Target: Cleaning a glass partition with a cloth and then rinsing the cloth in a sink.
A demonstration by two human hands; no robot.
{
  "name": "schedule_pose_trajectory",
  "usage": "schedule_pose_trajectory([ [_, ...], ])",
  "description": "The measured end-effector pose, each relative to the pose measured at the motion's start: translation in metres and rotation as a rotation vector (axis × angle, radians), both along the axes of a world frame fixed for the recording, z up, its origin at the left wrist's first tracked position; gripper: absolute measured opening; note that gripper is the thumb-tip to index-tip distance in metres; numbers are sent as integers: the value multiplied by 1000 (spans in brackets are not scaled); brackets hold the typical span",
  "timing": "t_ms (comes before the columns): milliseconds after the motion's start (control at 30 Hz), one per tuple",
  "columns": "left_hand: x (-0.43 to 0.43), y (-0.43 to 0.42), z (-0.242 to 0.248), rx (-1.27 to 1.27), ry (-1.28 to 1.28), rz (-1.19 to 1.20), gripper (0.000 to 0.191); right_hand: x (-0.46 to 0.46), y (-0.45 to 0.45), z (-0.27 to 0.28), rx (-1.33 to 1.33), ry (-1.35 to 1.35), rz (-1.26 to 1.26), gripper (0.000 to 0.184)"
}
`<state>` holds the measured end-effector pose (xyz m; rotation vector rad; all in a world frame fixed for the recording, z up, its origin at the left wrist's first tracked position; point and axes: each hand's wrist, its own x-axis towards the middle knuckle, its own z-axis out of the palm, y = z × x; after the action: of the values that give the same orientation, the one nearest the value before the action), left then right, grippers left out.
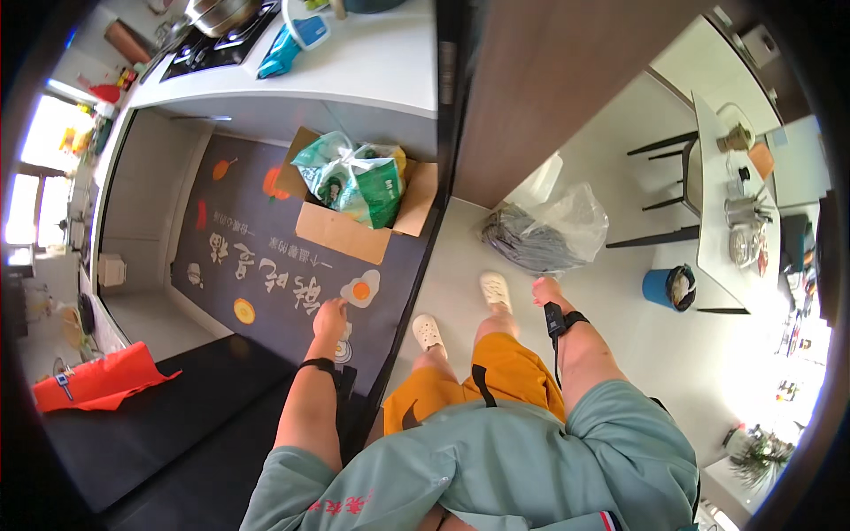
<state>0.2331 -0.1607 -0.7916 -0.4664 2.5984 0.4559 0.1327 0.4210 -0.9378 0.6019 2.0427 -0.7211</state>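
My right hand [547,292] is closed on the gathered end of a clear plastic bag [576,226] with dark grey material inside, held low over the pale floor. My left hand [330,318] hangs over the grey printed kitchen mat [265,226], with fingers loosely bent and nothing visible in it. Beyond that hand, an open cardboard box [342,232] stands on the mat. A tied green and white plastic bag [358,182] sits in the box's opening.
A dark door frame [443,133] divides kitchen from dining area. A white counter [372,66] with a gas hob [219,50] runs along the back. To the right stand a blue bin [657,287], a chair [691,176] and a white table [720,245]. A red cloth-like item [109,378] lies on a black surface at left.
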Motion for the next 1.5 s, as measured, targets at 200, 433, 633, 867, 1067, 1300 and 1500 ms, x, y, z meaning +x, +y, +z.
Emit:
schedule_pose_trajectory([
  [200,43,54,-10,39,-8,77,18,21,76,-45,82,69,184,30],
  [433,65,164,-24,10,-39,52,16,3,144,-71,211,101,197,38],
  [633,46,280,-16,-34,-120,-25,15,-34,221,-105,309,67,278,54],
  [867,47,316,-47,109,-303,121,15,-61,258,-211,473,493,499,89],
  [1067,60,328,-46,160,-398,245,17,-87,230,-239,314,546,583,71],
  [1300,62,330,-13,203,-396,307,18,-68,227,-220,176,186,847,27],
  [1500,78,330,7,277,-305,441,17,-77,208,-162,104,300,653,25],
])
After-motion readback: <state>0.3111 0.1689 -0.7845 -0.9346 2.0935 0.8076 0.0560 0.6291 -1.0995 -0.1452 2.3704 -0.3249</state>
